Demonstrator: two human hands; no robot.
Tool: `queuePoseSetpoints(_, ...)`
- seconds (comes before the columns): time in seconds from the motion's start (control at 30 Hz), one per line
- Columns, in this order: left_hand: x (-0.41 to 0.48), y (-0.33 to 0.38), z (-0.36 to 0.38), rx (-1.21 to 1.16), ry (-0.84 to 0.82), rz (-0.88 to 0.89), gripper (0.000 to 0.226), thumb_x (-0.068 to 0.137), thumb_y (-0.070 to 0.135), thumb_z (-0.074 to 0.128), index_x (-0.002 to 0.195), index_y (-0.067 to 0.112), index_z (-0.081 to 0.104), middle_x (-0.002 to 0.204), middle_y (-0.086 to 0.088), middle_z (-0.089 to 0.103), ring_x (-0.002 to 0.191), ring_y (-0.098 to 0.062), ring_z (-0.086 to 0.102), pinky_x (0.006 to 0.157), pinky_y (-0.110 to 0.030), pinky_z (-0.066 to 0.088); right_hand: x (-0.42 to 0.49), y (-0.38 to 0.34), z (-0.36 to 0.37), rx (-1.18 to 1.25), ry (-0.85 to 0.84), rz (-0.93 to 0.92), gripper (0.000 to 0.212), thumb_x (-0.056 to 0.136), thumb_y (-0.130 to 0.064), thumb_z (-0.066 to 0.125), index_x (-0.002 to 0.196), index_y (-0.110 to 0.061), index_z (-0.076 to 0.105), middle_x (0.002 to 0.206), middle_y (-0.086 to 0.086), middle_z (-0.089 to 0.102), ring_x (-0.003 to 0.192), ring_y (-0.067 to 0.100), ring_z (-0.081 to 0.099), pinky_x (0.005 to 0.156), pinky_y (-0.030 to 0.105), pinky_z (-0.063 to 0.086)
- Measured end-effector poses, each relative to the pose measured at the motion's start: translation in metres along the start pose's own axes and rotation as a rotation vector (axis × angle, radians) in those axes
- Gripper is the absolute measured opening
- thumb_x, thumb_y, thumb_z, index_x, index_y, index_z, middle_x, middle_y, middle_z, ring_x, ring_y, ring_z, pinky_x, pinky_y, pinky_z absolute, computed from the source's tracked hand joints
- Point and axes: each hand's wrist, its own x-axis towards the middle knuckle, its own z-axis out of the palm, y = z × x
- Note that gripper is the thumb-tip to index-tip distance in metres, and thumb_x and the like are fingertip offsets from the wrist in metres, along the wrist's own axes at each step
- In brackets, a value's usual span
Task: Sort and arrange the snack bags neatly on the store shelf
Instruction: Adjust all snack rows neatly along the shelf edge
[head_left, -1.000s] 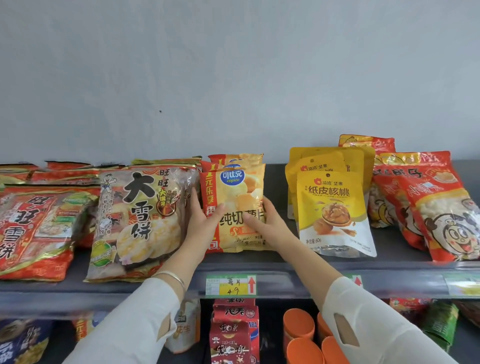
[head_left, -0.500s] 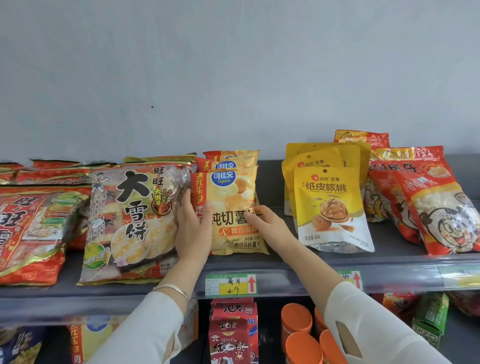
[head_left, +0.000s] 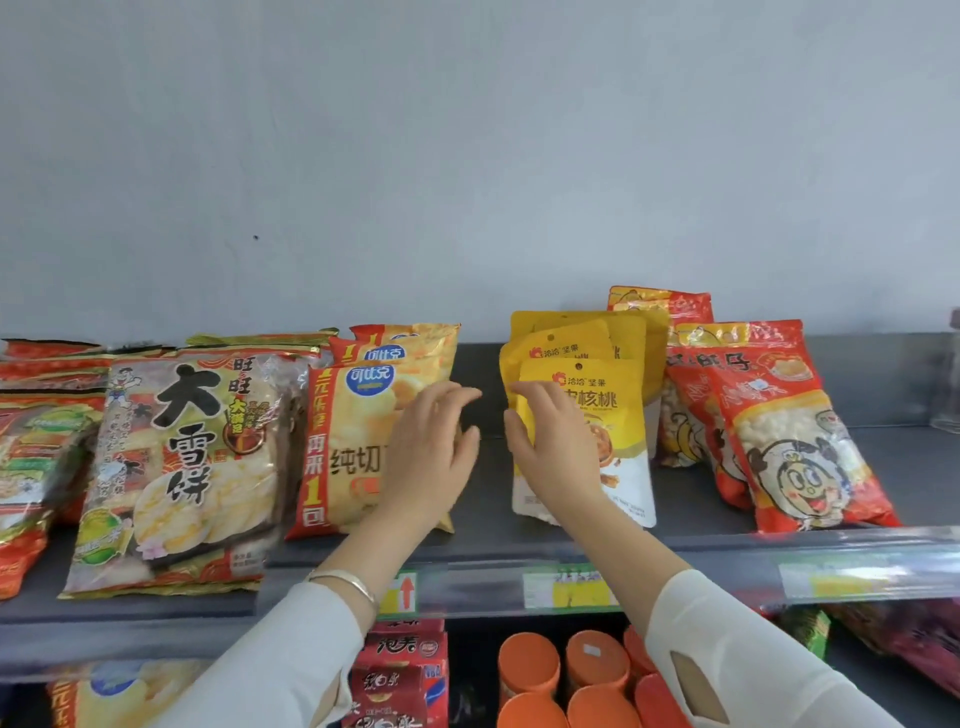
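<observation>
A: Logging hands first. Left hand (head_left: 431, 457)?
B: Fingers loose and spread, holding nothing. It sits in front of the right part of the front potato chip bag (head_left: 348, 441). Motion blur, so I can't tell if it touches.
A: Right hand (head_left: 553, 447)?
B: Fingers curled over the upper left corner of the front walnut pouch (head_left: 618, 441), thumb at the pouch's left edge, so it grips the pouch. The pouch stands on the shelf (head_left: 483, 525), leaning back on more yellow pouches behind it.
A: Between the hands?
B: Strip of dark shelf. The hands are near each other, not touching.
A: Left of the left hand?
B: The chip bag stands upright, with two more of the same kind behind it. Just beyond it a big rice cracker bag (head_left: 182, 467) leans back, its edge against the chip bag's side. More red bags past that at the frame edge.
A: Right of the right hand?
B: Red cartoon-face snack bags (head_left: 800, 441), leaning, just beside the yellow pouches.
A: Below the hands?
B: Price tag rail (head_left: 571, 590) along the shelf front. Silver bracelet (head_left: 345, 582) on the left wrist, white sleeves on both arms. On the lower shelf, orange lids (head_left: 530, 660) under the right forearm and red cartons (head_left: 400, 675) under the left wrist.
</observation>
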Motion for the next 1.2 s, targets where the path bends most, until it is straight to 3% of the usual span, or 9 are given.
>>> queuePoseSetpoints(0.1, 0.010, 0.026, 0.035, -0.101, -0.135, -0.091, 0.050, 0.090, 0.024, 0.058, 0.137, 0.015, 0.042, 0.140, -0.006, 0.039, 0.130, -0.019, 0.037, 0.104, -0.033, 0.035, 0.004, 0.034, -0.022, -0.093, 0.160, 0.096, 0.033, 0.090, -0.023, 0.057, 0.121, -0.013, 0.062, 0.126, 0.009, 0.057, 0.117, 0.033, 0.048, 0.092, 0.043, 0.043)
queuePoseSetpoints(0.2, 0.019, 0.050, 0.060, -0.268, -0.200, -0.323, 0.061, 0.092, 0.031, 0.057, 0.144, 0.016, 0.029, 0.146, -0.009, 0.030, 0.136, -0.021, 0.028, 0.105, -0.033, 0.030, 0.007, 0.062, -0.040, -0.120, 0.127, 0.302, 0.046, 0.091, -0.030, 0.059, 0.134, -0.016, 0.050, 0.138, 0.010, 0.046, 0.127, 0.033, 0.038, 0.099, 0.043, 0.038)
queuePoseSetpoints(0.3, 0.032, 0.065, 0.073, -0.585, -0.156, -0.691, 0.062, 0.094, 0.031, 0.054, 0.145, 0.010, 0.027, 0.149, -0.011, 0.030, 0.137, -0.025, 0.028, 0.107, -0.037, 0.028, 0.009, 0.084, -0.049, 0.130, 0.002, 0.640, 0.063, 0.091, -0.037, 0.059, 0.144, -0.015, 0.033, 0.144, 0.012, 0.035, 0.128, 0.032, 0.039, 0.099, 0.042, 0.039)
queuePoseSetpoints(0.43, 0.035, 0.056, 0.097, -0.858, -0.158, -1.016, 0.089, 0.079, 0.066, 0.055, 0.145, 0.013, 0.030, 0.146, -0.011, 0.040, 0.130, -0.032, 0.043, 0.108, -0.046, 0.034, 0.005, 0.106, -0.049, 0.501, -0.048, 0.920, 0.051, 0.091, -0.037, 0.061, 0.128, -0.009, 0.041, 0.118, 0.010, 0.057, 0.103, 0.028, 0.056, 0.090, 0.044, 0.048)
queuePoseSetpoints(0.5, 0.029, 0.049, 0.110, -0.858, -0.175, -0.995, 0.084, 0.070, 0.073, 0.057, 0.130, 0.015, 0.046, 0.126, -0.010, 0.059, 0.109, -0.029, 0.059, 0.098, -0.049, 0.045, 0.003, 0.111, -0.045, 0.519, -0.070, 0.935, 0.048, 0.090, -0.043, 0.060, 0.122, -0.011, 0.045, 0.105, 0.006, 0.060, 0.096, 0.026, 0.059, 0.089, 0.047, 0.050)
queuePoseSetpoints(0.63, 0.025, 0.052, 0.116, -0.752, -0.127, -0.890, 0.035, 0.093, 0.045, 0.050, 0.114, 0.017, 0.045, 0.107, -0.006, 0.060, 0.100, -0.025, 0.061, 0.092, -0.048, 0.048, 0.005, 0.110, -0.043, 0.437, -0.143, 0.821, 0.047, 0.094, -0.049, 0.049, 0.125, -0.015, 0.042, 0.111, 0.005, 0.062, 0.099, 0.028, 0.061, 0.085, 0.046, 0.051)
queuePoseSetpoints(0.77, 0.023, 0.056, 0.110, -0.602, -0.059, -0.763, 0.032, 0.097, 0.043, 0.040, 0.109, 0.013, 0.041, 0.098, -0.002, 0.057, 0.095, -0.023, 0.057, 0.083, -0.038, 0.046, 0.003, 0.110, -0.041, 0.322, -0.121, 0.640, 0.036, 0.097, -0.048, 0.042, 0.111, -0.015, 0.043, 0.108, 0.004, 0.057, 0.094, 0.029, 0.058, 0.072, 0.039, 0.045)
queuePoseSetpoints(0.97, 0.023, 0.061, 0.105, -0.393, 0.057, -0.611, 0.013, 0.101, 0.030, 0.032, 0.106, 0.018, 0.032, 0.104, -0.003, 0.049, 0.092, -0.022, 0.048, 0.076, -0.031, 0.034, 0.004, 0.113, -0.032, 0.549, -0.140, 0.506, 0.005, 0.097, -0.027, 0.048, 0.100, -0.023, 0.050, 0.109, 0.007, 0.058, 0.097, 0.027, 0.058, 0.087, 0.050, 0.049)
queuePoseSetpoints(1.2, 0.024, 0.065, 0.098, -0.346, 0.250, -0.503, 0.021, 0.100, 0.017, 0.035, 0.117, 0.004, 0.038, 0.099, -0.002, 0.048, 0.086, -0.021, 0.046, 0.069, -0.028, 0.030, 0.002, 0.104, -0.042, 0.672, -0.078, 0.336, 0.029, 0.094, 0.000, 0.047, 0.119, -0.013, 0.048, 0.122, 0.006, 0.048, 0.111, 0.020, 0.049, 0.096, 0.034, 0.044)
